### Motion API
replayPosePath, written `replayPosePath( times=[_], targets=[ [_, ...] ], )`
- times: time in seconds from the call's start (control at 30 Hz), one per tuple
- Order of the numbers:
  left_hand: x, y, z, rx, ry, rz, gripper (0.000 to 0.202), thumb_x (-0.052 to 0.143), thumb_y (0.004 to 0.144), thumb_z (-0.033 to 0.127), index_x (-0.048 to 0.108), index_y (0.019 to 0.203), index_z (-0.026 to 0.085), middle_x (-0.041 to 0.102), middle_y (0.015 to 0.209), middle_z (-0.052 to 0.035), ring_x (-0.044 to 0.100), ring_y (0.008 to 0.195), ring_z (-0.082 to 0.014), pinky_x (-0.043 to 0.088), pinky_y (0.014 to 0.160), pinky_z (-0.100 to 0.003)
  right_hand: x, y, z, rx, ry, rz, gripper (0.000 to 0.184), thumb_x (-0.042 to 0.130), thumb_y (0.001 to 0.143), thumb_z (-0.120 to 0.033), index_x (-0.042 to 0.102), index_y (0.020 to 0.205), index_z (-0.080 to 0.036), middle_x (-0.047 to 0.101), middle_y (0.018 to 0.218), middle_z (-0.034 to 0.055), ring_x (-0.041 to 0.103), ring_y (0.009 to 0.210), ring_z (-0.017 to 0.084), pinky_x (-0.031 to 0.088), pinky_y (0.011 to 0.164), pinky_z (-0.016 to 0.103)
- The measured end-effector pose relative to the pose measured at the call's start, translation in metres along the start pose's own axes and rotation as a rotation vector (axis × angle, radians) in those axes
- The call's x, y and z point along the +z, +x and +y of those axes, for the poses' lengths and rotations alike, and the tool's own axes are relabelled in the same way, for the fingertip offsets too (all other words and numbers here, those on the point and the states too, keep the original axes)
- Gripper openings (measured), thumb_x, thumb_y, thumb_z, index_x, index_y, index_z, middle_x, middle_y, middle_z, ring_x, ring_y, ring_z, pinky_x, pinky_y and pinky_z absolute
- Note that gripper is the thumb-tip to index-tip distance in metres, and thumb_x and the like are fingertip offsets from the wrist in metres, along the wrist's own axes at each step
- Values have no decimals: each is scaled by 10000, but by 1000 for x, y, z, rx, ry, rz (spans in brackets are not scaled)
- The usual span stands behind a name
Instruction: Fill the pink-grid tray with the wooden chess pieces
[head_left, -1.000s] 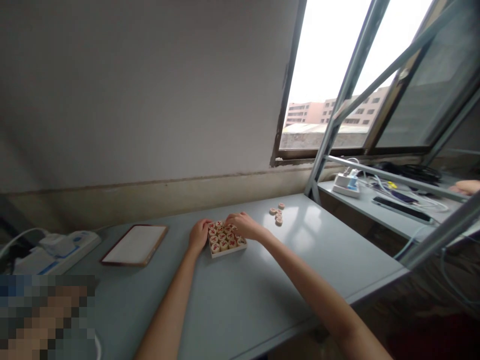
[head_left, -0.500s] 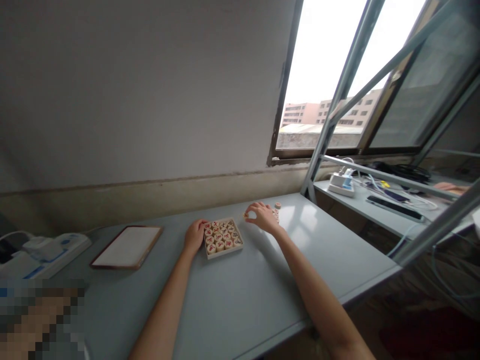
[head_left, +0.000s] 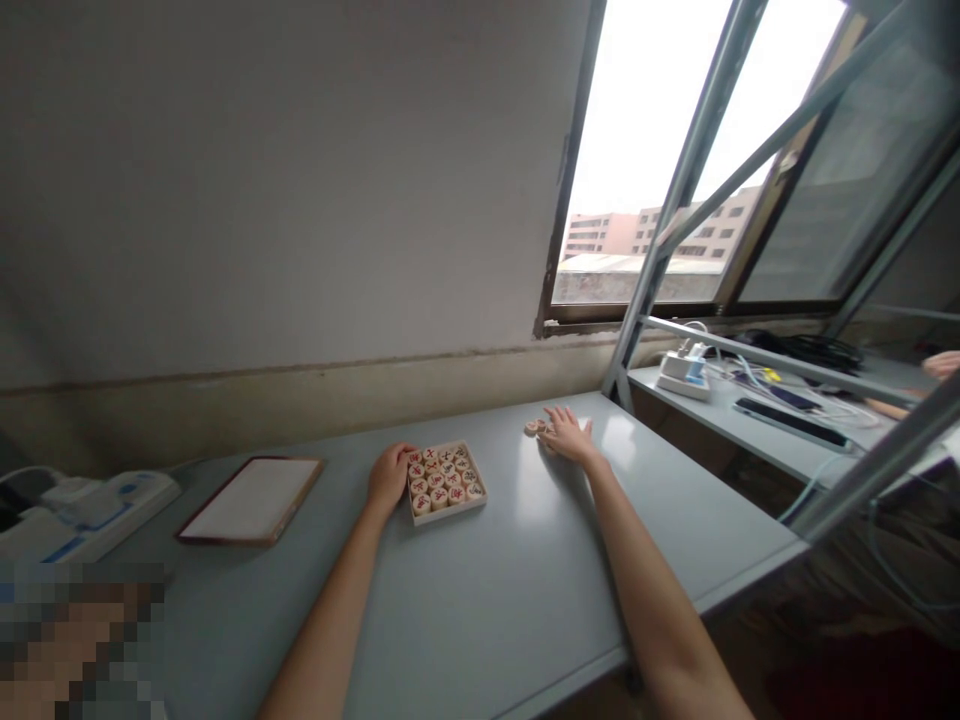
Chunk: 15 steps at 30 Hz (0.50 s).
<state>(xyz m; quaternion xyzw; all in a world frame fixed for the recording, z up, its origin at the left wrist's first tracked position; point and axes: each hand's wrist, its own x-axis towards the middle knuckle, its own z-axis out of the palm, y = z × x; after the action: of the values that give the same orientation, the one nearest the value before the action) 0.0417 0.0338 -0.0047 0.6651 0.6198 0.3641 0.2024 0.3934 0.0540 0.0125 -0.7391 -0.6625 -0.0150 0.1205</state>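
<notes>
While left hand [head_left: 388,478] rests against left edge of shallow, square white box [head_left: 451,514] filled with round cream pieces [head_left: 439,497] bearing red and dark characters, right hand [head_left: 568,437] has moved from box to loose round pale pieces [head_left: 531,427] on grey table [head_left: 465,610]; handling now centred there. Right hand spread wide, fingers over loose pieces; contact unclear. Left hand curled; grip cannot be told.

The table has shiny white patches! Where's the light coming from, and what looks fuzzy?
Head view: glare on the table, probably from the washed-out, very bright window; head view: marks on the round pieces look soft, too fuzzy to read surely; head view: a blocky patch hides the lower left corner.
</notes>
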Motion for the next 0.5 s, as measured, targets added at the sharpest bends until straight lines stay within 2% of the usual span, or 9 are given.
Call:
replayPosePath(
  times=[0.07,0.2,0.4,0.5],
  targets=[
    [0,1,-1,3,-1,-3,271,336,753,160,599,817,178,631,898,-42,554,853,-147,403,752,-238,2,6,6,45,91,-61,486,312,819,-437,312,1269,-252,301,1335,68,206,1226,285,126,922,593],
    [-1,0,0,-4,2,-7,269,330,761,162,592,820,180,629,903,-38,553,860,-147,404,763,-241,4,14,11,126,188,-8,419,248,857,-364,385,1219,-202,400,1269,101,299,1182,292,130,909,610],
    [-3,-2,3,3,14,-7,278,319,759,174,591,816,182,628,901,-41,555,855,-153,407,755,-243,0,9,6,44,226,-18,381,261,855,-432,505,1080,-245,561,1078,84,458,1030,262,165,891,592],
    [-2,-2,3,1,26,2,276,324,756,185,593,813,187,630,902,-38,555,853,-155,405,747,-244,-5,3,6,34,210,-12,340,297,847,-429,543,1007,-257,592,993,68,484,974,248,192,881,567]
  ],
)
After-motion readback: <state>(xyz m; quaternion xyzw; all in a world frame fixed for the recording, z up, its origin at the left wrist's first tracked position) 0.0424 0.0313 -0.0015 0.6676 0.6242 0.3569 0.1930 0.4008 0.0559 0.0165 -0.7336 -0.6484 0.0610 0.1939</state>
